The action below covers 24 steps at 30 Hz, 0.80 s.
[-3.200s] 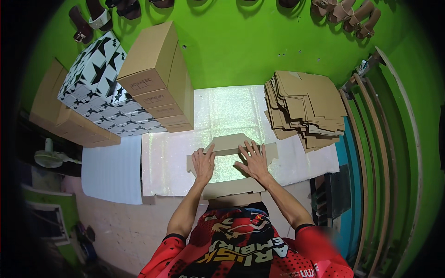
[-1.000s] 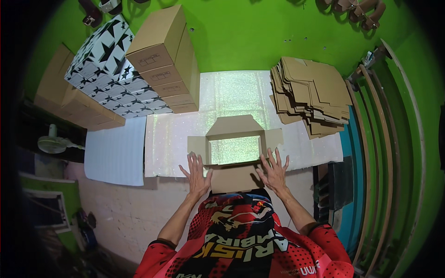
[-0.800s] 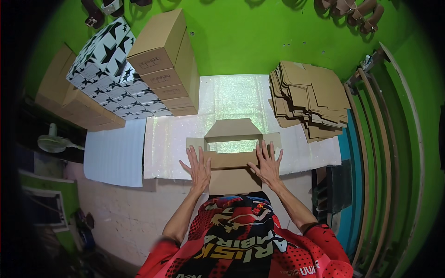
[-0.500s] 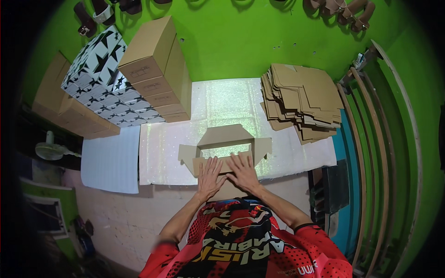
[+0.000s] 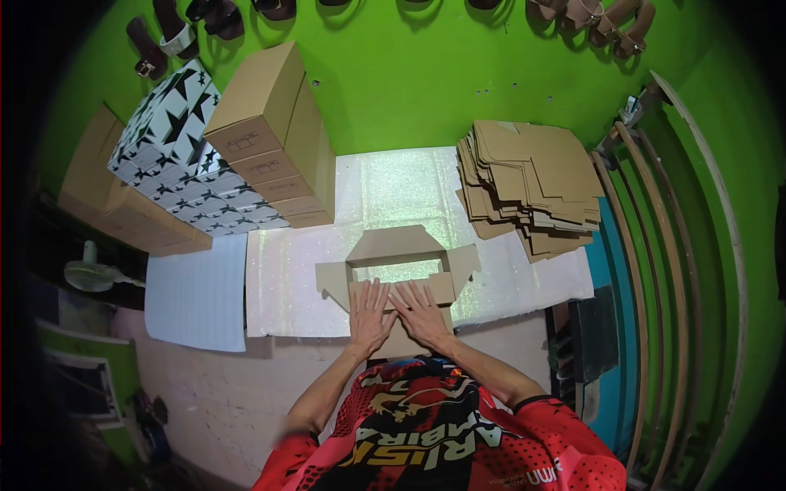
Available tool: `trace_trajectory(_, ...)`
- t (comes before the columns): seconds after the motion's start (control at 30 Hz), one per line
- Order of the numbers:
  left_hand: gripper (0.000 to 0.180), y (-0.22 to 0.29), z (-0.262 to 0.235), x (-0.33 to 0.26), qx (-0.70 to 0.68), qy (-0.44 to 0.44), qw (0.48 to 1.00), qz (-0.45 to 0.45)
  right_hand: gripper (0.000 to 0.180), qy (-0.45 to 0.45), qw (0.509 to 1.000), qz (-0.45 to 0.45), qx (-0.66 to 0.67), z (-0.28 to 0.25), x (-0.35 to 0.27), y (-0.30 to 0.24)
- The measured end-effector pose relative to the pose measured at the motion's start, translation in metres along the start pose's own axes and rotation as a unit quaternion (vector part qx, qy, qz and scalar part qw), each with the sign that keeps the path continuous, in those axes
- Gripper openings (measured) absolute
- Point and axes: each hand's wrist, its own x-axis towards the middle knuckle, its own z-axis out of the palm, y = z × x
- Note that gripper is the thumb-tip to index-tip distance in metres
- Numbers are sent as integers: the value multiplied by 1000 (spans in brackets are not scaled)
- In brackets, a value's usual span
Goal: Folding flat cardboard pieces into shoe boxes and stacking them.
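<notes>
A partly folded brown cardboard box lies at the near edge of the table, its far flap and side flaps spread outward. Through the opening in its middle the shimmering table cover shows. My left hand rests flat on the box's near panel, fingers stretched out and pointing away from me. Beside it my right hand presses on the same panel, fingers also extended, with the two thumbs close together. Part of the cardboard reaches back toward my shirt below the hands.
Flat cardboard blanks are piled at the back right. Finished brown boxes and star-patterned boxes stand stacked at the back left. A shiny white cover lies over the table. Sandals hang along the green wall; wooden rails lean at right.
My right hand has slid a little left and inward, closer to my left hand. The whole view has shifted slightly; the box stays in place under both hands.
</notes>
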Motion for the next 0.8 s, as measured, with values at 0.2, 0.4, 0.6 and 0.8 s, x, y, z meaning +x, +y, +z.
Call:
trace_trajectory(0.2, 75, -11, 2, -3, -9, 10, 1000, 27, 66, -5, 1000, 8, -19, -4, -15, 10)
trace_trajectory(0.4, 75, 17, 9, 5, -13, -37, 999, 38, 71, -5, 998, 60, -20, -6, -6, 4)
trace_trajectory(0.6, 80, -2, 1, -6, -53, -20, 998, 8, 72, -36, 998, 43, -13, -28, -40, 36)
trace_trajectory(0.8, 84, 16, -5, 5, -43, -39, 998, -23, 93, 91, 950, 282, 100, -34, -67, 49)
